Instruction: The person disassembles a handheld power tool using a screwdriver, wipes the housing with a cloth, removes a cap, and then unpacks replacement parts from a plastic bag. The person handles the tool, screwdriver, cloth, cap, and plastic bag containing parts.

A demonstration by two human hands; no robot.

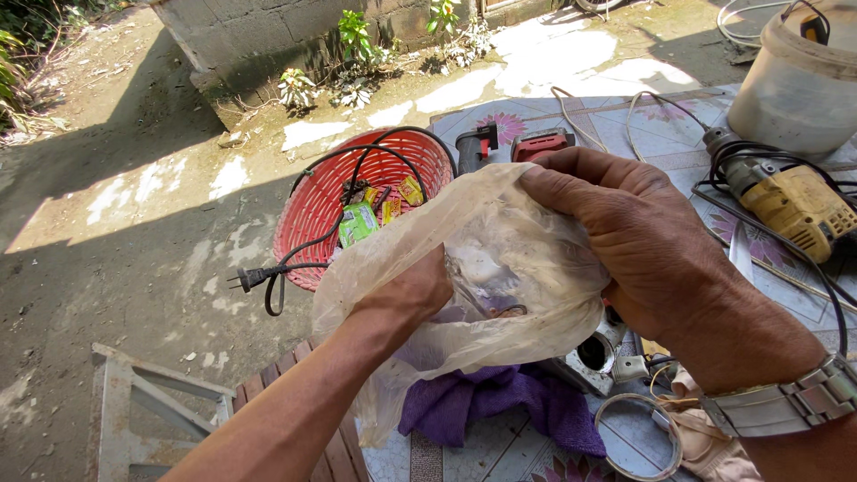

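A person is standing at the edge of a floral-patterned table (665, 134) outdoors, holding a cloudy plastic bag (500, 259) over its near left corner. The right hand (638, 236) is gripping the bag's upper rim, fingers curled over the top fold and pulling it open. The left hand (406, 295) is reaching into the mouth of the bag; its fingers are hidden inside, so whether they are closed on anything cannot be told. Dark, blurred shapes are showing through the plastic, too unclear to identify.

Beyond the table's left edge, bare sunlit concrete ground (134, 232) is lying open, with a grey metal frame (143, 402) standing low at the left. A red plastic basket (321, 201) is sitting just past the bag, holding small green and yellow packets (359, 221) and a black power cord (268, 277) whose plug is hanging over the rim. A purple cloth (500, 402) is lying under the bag. A yellow power drill (790, 201) and a white bucket (794, 85) are crowding the table's right side.
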